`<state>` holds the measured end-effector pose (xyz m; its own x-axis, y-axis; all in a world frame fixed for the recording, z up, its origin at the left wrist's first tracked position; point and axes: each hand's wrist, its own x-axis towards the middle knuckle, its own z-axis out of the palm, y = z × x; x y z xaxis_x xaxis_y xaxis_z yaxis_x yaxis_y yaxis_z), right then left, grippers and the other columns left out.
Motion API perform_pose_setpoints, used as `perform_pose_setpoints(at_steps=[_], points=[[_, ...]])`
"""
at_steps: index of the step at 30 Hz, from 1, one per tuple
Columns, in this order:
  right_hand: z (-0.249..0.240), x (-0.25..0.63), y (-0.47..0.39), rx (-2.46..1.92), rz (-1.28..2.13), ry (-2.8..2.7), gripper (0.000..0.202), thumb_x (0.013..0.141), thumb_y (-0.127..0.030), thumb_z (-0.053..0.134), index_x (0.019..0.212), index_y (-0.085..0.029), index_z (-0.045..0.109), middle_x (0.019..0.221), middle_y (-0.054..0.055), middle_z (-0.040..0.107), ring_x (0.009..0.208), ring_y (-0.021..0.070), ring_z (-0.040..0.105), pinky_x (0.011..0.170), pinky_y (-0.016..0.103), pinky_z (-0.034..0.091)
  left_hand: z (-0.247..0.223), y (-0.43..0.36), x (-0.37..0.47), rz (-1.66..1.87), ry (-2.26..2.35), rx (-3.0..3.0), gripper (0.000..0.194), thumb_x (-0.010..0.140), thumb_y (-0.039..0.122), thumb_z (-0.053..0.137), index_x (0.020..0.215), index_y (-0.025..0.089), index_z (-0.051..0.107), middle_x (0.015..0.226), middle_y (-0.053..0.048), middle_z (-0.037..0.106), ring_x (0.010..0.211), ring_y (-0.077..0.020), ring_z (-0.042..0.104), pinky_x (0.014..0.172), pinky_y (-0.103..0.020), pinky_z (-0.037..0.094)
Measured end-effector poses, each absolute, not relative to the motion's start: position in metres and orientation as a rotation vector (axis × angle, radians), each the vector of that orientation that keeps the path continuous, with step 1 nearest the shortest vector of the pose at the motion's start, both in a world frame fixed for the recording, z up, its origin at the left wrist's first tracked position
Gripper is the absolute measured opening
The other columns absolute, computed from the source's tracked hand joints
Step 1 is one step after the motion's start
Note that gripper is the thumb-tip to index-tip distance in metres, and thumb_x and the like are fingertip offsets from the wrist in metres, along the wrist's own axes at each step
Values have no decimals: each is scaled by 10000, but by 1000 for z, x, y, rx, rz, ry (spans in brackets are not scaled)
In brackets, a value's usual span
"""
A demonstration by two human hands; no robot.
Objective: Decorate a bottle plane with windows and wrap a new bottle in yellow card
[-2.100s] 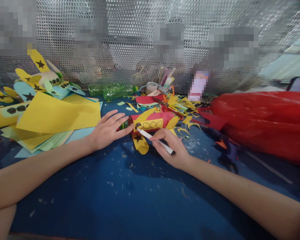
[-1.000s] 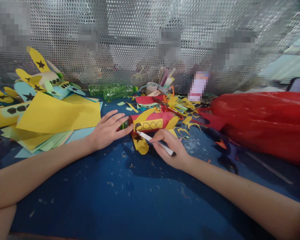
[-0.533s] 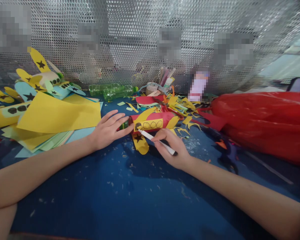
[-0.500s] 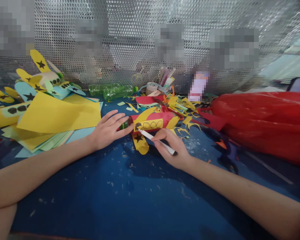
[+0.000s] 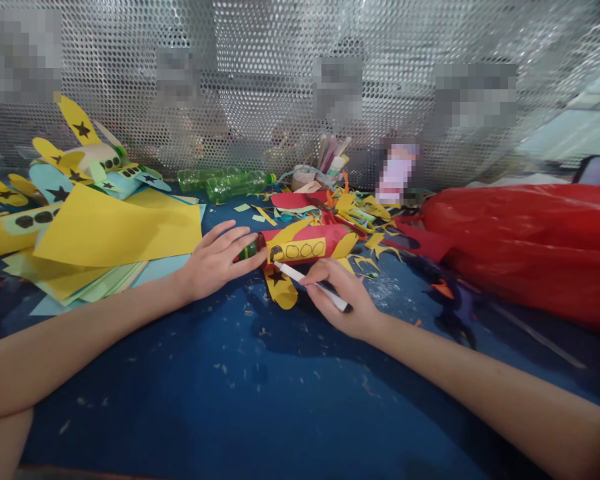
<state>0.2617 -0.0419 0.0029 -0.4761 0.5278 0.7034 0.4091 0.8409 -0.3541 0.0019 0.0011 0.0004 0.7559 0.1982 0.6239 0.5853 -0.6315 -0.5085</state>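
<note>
A toy airplane point(image 5: 337, 235) made from a bottle wrapped in red paper lies on the blue table, with yellow paper wings. Its yellow window strip point(image 5: 305, 251) carries a row of drawn ovals, the leftmost partly filled in black. At the bottle's green neck end, my left hand point(image 5: 223, 257) steadies it, thumb in front and fingers behind. My right hand point(image 5: 343, 293) pinches a white marker point(image 5: 293, 272) with a black end. The marker's tip is just below the leftmost oval, near the lower wing point(image 5: 281, 293) with its black star; whether it touches the paper I cannot tell.
Coloured paper sheets point(image 5: 115, 230) and finished paper airplanes point(image 5: 90, 157) lie at the left. Green bottles point(image 5: 240, 182) and paper scraps point(image 5: 355, 210) are behind. A large red plastic bag point(image 5: 520, 247) fills the right side. Perforated metal mesh point(image 5: 260, 87) stands at the back.
The marker tip has shifted slightly down and left, from on the leftmost oval to just below it. My left hand and the toy airplane have stayed in place.
</note>
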Motion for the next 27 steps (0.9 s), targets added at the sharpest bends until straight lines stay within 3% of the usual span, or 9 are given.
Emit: perform_pose_setpoints(at_steps=[27], points=[[2, 262, -41, -665, 138, -2124, 145, 829, -89, 500, 848, -232, 523, 698, -6, 578, 631, 151, 557, 596, 311, 433, 1, 1, 3, -660, -579, -2179, 356, 880, 134, 565, 1204, 281, 559, 1165, -31, 649, 1146, -184, 539, 1057, -404, 414]])
